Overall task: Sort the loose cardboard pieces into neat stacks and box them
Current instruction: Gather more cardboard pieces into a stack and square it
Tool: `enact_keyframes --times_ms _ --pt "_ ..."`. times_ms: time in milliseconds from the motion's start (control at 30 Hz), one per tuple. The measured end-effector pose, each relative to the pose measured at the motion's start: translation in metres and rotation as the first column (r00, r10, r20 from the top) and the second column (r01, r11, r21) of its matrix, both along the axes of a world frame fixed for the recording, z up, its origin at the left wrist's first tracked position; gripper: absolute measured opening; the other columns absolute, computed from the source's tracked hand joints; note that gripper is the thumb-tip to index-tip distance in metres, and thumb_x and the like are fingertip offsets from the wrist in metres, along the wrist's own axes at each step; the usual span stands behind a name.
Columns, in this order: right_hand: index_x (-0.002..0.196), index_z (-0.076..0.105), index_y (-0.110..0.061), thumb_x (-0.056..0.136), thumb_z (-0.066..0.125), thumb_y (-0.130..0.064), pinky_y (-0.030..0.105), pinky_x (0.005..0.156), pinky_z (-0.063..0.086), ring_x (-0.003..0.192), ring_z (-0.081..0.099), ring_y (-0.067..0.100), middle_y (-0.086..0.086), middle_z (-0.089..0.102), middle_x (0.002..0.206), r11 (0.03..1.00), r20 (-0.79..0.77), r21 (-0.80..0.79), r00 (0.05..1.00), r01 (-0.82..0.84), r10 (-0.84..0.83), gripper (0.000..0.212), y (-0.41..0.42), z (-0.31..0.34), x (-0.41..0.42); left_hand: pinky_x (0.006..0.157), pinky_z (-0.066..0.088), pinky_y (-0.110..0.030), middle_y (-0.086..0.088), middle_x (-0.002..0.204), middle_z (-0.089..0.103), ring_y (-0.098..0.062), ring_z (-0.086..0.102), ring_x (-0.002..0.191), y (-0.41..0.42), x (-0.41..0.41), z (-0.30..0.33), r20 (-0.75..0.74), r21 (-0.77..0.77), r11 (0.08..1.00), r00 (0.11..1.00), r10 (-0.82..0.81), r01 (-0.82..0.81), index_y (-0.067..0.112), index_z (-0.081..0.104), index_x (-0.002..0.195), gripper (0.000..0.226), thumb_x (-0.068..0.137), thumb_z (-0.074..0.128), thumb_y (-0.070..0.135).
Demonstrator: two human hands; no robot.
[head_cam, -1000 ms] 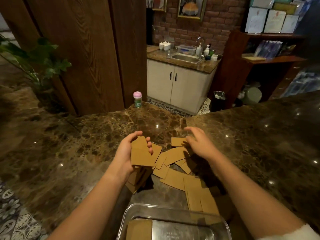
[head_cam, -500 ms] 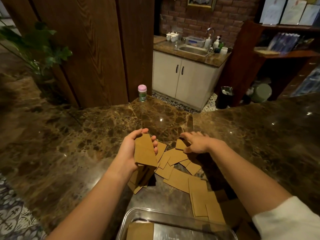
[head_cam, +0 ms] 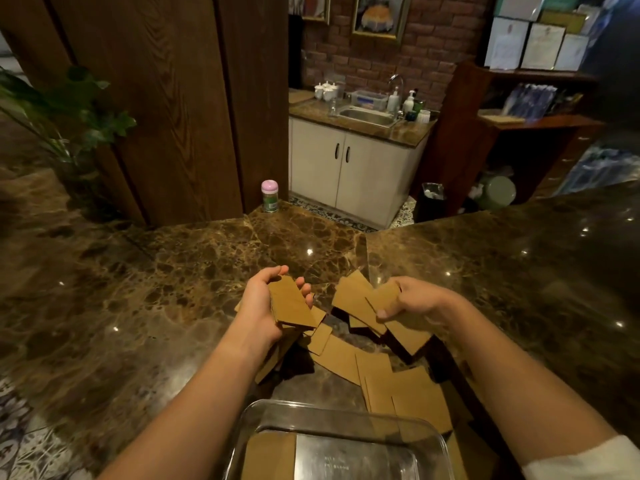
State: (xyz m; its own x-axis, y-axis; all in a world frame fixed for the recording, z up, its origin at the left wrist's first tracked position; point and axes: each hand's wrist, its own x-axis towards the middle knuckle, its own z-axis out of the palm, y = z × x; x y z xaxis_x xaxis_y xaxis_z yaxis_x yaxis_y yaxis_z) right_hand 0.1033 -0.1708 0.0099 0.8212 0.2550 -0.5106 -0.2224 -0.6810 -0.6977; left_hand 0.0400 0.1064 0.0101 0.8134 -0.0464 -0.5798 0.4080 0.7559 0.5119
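the right hand pinched loose cardboard pieces just right of the stack gripped in the left hand, its long axis running away from the person.

One cam only, head-mounted, wide-angle w/ bent edges, looking fwd and down from above the near side of the marble counter, so no 2nd view shares anything. Both forearms run in from the bottom corners, hands mid-frame, clear box cut off by the bottom edge right under the lens, v. close. Top half reaches past the counter's far edge to the sink cabinet and shelves, well back.
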Motion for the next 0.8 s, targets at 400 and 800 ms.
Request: enact_keyframes --times_ms 400,800 --pt "0.116 0.063 -0.025 0.063 0.087 -0.021 0.037 0.069 0.053 0.082 0.077 0.021 -0.001 0.08 0.093 0.752 -0.126 0.58 0.946 0.313 -0.297 0.058 0.03 0.05 -0.071 0.071 0.057 -0.04 -0.013 0.106 0.075 -0.029 0.073 0.087 -0.031 -0.015 0.033 0.309 0.092 0.992 0.944 -0.112 0.088 0.026 0.066 0.121 0.05 0.074 0.076 0.042" --pt "0.116 0.069 -0.012 0.071 0.082 -0.02 0.033 0.067 0.059 0.093 0.075 0.026 0.011 0.078 0.106 0.696 -0.072 0.682 0.967 0.227 -0.244 0.047 0.066 0.063 -0.093 0.069 0.06 -0.038 -0.01 0.106 0.075 -0.025 0.072 0.091 -0.028 -0.02 0.056 0.552 0.278 0.955 0.83 -0.075 -0.099 0.026 0.064 0.122 0.055 0.083 0.058 -0.012"
